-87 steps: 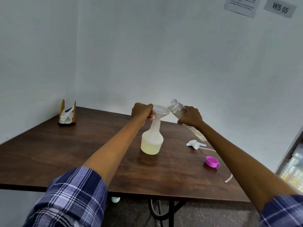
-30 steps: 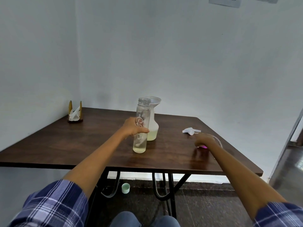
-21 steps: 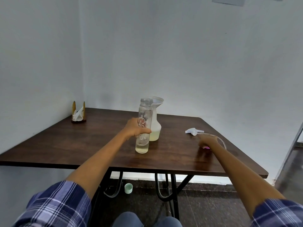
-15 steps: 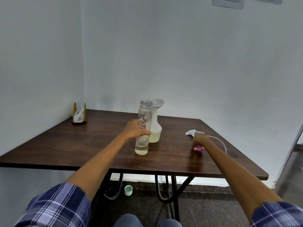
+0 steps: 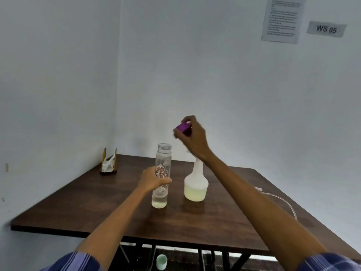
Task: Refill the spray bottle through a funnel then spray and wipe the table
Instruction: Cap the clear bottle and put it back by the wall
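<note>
While the table point(image 5: 88, 202) waits to be wiped, the spray bottle point(image 5: 196, 184), partly filled, is left standing at its middle. Just left of it, the clear bottle point(image 5: 162, 178) is steadied upright by the curled left hand point(image 5: 153, 179), seemingly for capping. Above, the purple cap point(image 5: 183, 127) is pinched in the right hand point(image 5: 192, 136).

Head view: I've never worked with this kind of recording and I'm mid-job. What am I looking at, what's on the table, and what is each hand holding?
There is no machine here: a camera worn on a person's head looks forward and down at their two bare arms. On the dark wooden table stand a tall clear plastic bottle with a little liquid and no cap, and a white translucent spray bottle holding pale yellow liquid, its top hidden behind the wrist. The left hand grips the clear bottle. The right hand holds a small purple cap in its fingers, up above both bottles. A wooden napkin holder sits at the far corner, and a thin clear tube lies at the right.
</note>
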`<control>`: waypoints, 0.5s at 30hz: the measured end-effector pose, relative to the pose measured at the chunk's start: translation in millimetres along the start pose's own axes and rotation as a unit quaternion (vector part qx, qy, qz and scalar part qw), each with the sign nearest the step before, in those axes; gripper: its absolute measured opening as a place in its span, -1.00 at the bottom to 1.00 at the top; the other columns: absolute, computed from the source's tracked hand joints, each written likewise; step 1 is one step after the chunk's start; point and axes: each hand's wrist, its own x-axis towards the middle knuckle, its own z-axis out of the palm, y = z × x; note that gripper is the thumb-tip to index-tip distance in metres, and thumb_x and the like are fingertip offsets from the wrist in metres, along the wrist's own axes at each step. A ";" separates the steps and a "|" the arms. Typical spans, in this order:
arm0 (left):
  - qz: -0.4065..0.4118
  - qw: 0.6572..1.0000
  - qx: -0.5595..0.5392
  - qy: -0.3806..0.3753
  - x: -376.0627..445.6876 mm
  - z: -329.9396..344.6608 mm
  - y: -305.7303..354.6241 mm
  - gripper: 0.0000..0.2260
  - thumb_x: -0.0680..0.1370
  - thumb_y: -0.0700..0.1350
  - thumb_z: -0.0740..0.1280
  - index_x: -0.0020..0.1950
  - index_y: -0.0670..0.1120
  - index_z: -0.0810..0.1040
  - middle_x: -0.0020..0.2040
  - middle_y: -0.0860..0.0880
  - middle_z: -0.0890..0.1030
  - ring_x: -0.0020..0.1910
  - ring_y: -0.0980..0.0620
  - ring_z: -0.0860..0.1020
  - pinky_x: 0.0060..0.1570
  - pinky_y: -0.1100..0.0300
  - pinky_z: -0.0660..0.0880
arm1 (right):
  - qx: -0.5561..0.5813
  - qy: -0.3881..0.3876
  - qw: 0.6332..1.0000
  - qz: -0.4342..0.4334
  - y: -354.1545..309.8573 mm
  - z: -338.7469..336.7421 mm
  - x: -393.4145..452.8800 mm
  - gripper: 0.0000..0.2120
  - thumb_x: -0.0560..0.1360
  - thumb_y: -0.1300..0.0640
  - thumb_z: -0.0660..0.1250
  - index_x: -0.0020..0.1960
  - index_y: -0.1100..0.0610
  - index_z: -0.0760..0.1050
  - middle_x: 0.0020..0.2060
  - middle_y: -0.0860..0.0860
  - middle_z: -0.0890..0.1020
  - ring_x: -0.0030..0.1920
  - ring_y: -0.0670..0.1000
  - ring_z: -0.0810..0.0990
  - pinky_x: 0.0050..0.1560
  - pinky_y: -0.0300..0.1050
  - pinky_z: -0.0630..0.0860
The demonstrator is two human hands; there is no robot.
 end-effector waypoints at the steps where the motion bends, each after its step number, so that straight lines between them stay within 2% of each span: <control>1: -0.005 1.000 -0.003 0.008 4.1 -1.3 -2.5 -0.62 0.29 0.05 0.54 0.01 -0.06 0.58 -0.01 -0.07 0.67 -0.04 -0.03 0.63 0.03 0.10 0.56 | 0.020 -0.029 0.999 0.018 -0.5 12.2 0.7 -0.68 0.38 0.12 0.49 0.00 0.11 0.40 -0.16 0.07 0.56 -0.23 0.02 0.54 -0.25 -0.33 0.46; 6: -0.019 1.000 -0.007 0.010 27.3 -2.9 -11.0 -0.57 0.30 0.05 0.52 0.09 -0.08 0.58 0.03 -0.07 0.66 0.00 -0.03 0.61 0.03 0.12 0.53 | 0.059 -0.069 0.991 0.094 21.6 60.3 5.5 -0.70 0.37 0.10 0.51 -0.07 0.12 0.40 -0.15 0.01 0.53 -0.18 -0.03 0.49 -0.30 -0.47 0.40; 10: -0.024 0.999 -0.022 -0.010 46.1 -3.8 -15.9 -0.61 0.32 0.02 0.51 0.08 -0.08 0.57 0.01 -0.06 0.64 -0.05 0.00 0.58 -0.02 0.17 0.51 | 0.050 -0.111 0.987 0.108 43.9 74.0 15.3 -0.66 0.38 0.11 0.50 0.04 0.16 0.43 -0.07 0.02 0.53 -0.11 -0.01 0.52 -0.29 -0.48 0.42; 13: -0.026 0.999 -0.028 -0.035 59.1 -4.1 -17.6 -0.63 0.35 -0.04 0.50 0.10 -0.11 0.55 -0.02 -0.06 0.61 -0.09 0.03 0.53 -0.07 0.22 0.46 | -0.014 -0.187 0.977 0.099 44.8 73.0 33.4 -0.55 0.44 0.13 0.44 0.27 0.19 0.43 0.08 0.10 0.57 0.02 0.05 0.55 -0.10 -0.39 0.44; 15: -0.028 0.999 -0.031 -0.035 66.0 -1.2 -19.2 -0.61 0.34 -0.06 0.51 0.12 -0.13 0.55 0.04 -0.10 0.63 -0.08 0.02 0.54 -0.07 0.21 0.47 | -0.088 -0.259 0.958 0.081 41.4 74.4 46.9 -0.59 0.47 0.15 0.39 0.29 0.21 0.46 0.20 0.16 0.57 0.16 0.12 0.54 0.06 -0.23 0.43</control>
